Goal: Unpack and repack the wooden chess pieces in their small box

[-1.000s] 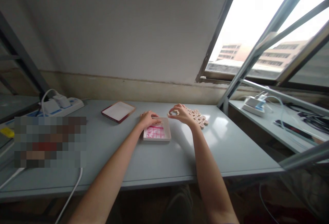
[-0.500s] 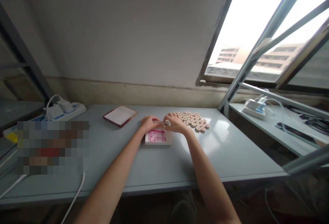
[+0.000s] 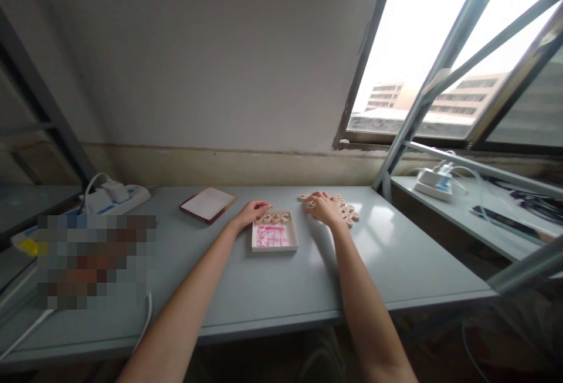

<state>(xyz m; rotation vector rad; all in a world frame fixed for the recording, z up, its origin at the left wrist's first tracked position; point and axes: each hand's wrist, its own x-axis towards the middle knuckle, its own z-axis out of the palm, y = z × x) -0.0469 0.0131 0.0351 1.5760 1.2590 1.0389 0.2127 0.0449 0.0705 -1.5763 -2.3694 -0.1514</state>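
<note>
A shallow white box [image 3: 275, 248] with pink lines on its floor stands on the desk. A row of several round Chinese chess pieces [image 3: 276, 218] lies along its far side. My left hand [image 3: 251, 213] is closed at the far left corner of the box, its fingers over the rim. To the right of the box, my right hand [image 3: 324, 207] is over a cluster of loose chess pieces [image 3: 349, 216], fingers apart and reaching down among them. One piece [image 3: 311, 204] shows by its thumb and forefinger. The hand covers part of the cluster.
A dark-red-edged box lid [image 3: 207, 204] lies with its pale inside up, left of the box. Power strips stand at the far left [image 3: 136, 197] and on the right-hand desk [image 3: 433, 189], beside a phone [image 3: 504, 221]. A blurred patch hides things at left. White cables hang over the front edge.
My right hand has moved from the box to the loose pieces on the right. My left hand has drawn back a little to the box's corner, uncovering the row inside.
</note>
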